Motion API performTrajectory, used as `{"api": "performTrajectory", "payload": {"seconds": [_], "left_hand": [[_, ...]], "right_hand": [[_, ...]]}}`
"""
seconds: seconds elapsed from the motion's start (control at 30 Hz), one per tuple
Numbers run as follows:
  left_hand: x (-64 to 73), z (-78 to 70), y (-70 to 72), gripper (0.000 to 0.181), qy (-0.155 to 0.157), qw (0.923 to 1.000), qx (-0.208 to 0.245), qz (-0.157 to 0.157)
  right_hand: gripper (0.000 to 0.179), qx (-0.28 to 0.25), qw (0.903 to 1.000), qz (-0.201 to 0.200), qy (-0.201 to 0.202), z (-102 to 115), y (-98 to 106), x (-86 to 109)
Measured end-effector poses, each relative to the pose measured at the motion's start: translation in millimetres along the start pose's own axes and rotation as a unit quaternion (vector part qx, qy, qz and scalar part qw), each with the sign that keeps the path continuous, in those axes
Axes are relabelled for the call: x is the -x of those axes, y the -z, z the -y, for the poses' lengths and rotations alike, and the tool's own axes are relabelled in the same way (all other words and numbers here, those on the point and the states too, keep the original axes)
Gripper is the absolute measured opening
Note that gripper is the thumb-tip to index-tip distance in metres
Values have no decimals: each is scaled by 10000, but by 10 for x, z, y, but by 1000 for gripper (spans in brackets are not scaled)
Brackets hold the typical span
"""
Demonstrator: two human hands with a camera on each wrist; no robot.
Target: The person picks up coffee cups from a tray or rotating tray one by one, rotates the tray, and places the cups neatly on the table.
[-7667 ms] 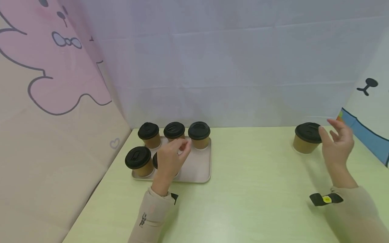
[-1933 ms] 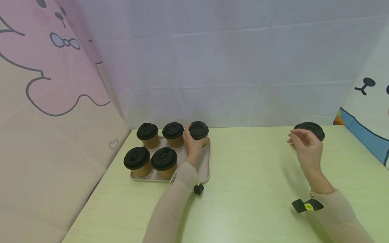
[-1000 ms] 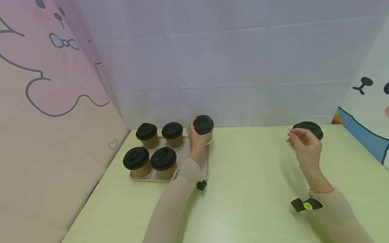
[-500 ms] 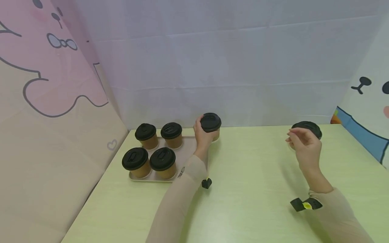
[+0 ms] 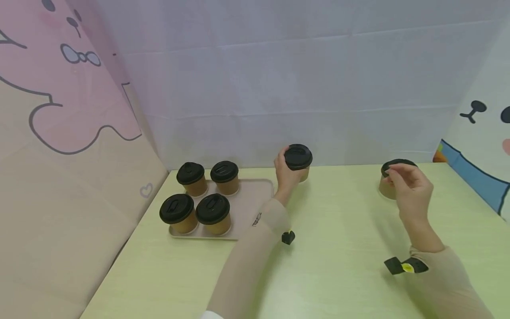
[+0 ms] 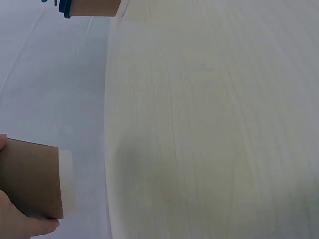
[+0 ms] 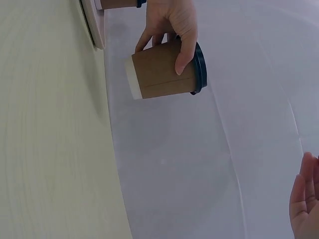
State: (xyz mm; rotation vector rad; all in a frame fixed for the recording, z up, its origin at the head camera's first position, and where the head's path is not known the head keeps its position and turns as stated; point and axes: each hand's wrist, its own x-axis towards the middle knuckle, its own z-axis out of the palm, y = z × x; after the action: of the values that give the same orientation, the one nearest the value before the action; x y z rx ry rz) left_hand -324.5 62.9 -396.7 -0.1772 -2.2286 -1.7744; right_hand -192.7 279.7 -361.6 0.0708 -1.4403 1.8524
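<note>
In the head view, the left hand grips a lidded cup, fingers round its side, past the right edge of the tray. Four other cups, also lidded in black, stand upright on the tray's left part in two rows of two. The right hand, fingers loosely bent toward the thumb with a narrow gap, holds nothing and partly hides the right cup on the table; whether it touches that cup, I cannot tell. The left wrist view shows the gripped cup clear of the table, fingertips on its brown wall. In the right wrist view, that cup hangs tilted slightly above the table; the right hand shows only in part.
</note>
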Motion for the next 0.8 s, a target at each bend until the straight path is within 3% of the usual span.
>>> {"api": "performTrajectory", "payload": {"seconds": [0.57,0.8], "left_hand": [[128,-150,-586,80,-278,9948,-487,848],[200,-185,-703,78,-281,9929,-455,1064]], "right_hand": [[7,-221,9993,-283,36,106,56,-51],[5,-280,9990,-342,68,121,65,-65]]}}
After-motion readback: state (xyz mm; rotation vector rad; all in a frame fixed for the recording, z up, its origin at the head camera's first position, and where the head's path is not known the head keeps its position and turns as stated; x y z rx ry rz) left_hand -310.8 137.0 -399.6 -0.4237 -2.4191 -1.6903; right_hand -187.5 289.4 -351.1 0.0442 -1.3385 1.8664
